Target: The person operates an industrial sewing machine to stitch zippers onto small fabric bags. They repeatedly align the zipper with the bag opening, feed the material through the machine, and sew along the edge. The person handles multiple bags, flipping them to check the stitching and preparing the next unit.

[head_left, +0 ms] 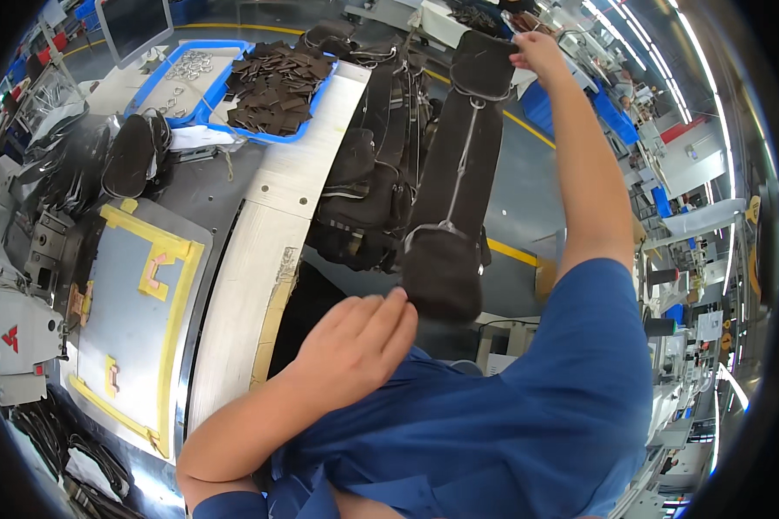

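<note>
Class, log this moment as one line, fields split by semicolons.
dark fabric piece: between hands; left hand: at near end; right hand: gripping far end; blue tray: brown pieces inside

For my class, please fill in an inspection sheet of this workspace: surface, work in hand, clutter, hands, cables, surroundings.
Surface: pale tabletop beside a yellow-taped plate.
Work in hand: long dark fabric piece, stretching between both hands.
Clutter: blue trays holding dark brown pieces and metal hardware; dark bags beside the table.
Hands: right hand pinches the far end; left hand has fingertips at the near end, grip unclear.
Cables: thin dark line, perhaps a cable.
Surroundings: yellow-lined floor, other workstations, ceiling lights.
</note>
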### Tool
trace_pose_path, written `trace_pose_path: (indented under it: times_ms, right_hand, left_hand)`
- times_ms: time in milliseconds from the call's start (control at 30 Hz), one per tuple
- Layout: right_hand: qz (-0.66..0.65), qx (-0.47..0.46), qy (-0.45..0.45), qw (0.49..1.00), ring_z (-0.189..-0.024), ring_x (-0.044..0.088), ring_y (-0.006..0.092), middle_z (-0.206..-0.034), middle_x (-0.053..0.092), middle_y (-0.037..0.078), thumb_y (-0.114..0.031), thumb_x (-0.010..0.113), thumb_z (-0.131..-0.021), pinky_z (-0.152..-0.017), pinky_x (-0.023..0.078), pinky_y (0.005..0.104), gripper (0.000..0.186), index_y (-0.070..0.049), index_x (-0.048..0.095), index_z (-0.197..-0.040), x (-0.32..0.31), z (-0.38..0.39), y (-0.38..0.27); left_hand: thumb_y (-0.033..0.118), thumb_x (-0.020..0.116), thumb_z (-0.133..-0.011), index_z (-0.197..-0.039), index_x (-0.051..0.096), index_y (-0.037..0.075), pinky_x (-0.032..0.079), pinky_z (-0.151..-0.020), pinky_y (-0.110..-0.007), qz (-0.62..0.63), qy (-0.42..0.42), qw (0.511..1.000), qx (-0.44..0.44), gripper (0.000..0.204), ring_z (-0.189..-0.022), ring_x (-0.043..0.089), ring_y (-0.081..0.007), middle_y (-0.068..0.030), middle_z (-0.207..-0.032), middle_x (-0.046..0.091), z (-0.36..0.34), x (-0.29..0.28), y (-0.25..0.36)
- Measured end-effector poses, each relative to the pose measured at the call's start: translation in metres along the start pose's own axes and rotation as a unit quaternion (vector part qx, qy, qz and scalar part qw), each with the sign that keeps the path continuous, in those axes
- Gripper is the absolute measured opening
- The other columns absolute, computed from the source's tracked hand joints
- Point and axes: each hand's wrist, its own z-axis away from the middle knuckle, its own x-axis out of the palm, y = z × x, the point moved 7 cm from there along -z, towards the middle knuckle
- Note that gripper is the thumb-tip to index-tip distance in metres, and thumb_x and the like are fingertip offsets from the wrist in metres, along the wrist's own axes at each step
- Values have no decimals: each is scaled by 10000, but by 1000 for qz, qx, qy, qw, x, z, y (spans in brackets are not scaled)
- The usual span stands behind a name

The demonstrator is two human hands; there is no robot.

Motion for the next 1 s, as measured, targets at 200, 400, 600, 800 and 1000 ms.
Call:
trace_pose_path:
  times_ms: [200,400,600,800,1000]
  right_hand:
    - [171,47,-81,981,-811,768,175,-956,751,82,-301,677,-1058,-656,623,316,360,17,737,-1215,39,5,21]
    - [23,-74,-224,971,-723,667,110,-891,706,20,-333,697,-1066,-648,555,279,333,-17,746,-1158,207,74,-83]
    - [86,-423,-234,871,-808,701,305,-879,719,160,-220,711,-1018,-757,541,409,227,5,706,-1049,329,148,-240]
    - [84,-772,-326,539,-744,666,315,-875,628,97,-282,713,-954,-655,539,466,203,-112,687,-844,421,418,-278]
    - [-162,-717,-427,527,-658,588,286,-780,577,64,-251,826,-880,-602,455,443,196,-132,675,-846,406,563,-297]
  left_hand:
    - [393,853,-900,-1175,739,31,562,-893,-457,298,-260,892,-221,469,-1046,712,-375,-118,-1136,736,93,-42,-29]
    - [224,724,-1001,-1096,706,-5,549,-853,-467,519,-154,809,-228,249,-915,668,-421,-181,-1001,696,161,-75,42]
    - [218,644,-1099,-931,705,3,532,-802,-443,286,140,869,-379,280,-914,668,-341,-143,-970,691,216,-203,16]
    - [312,781,-1006,-1031,692,37,529,-859,-470,133,16,897,-420,290,-974,675,-385,-141,-1006,692,226,-211,34]
    - [266,815,-929,-1012,737,45,542,-891,-480,-372,232,541,-718,248,-1008,701,-373,-151,-1009,723,410,-295,78]
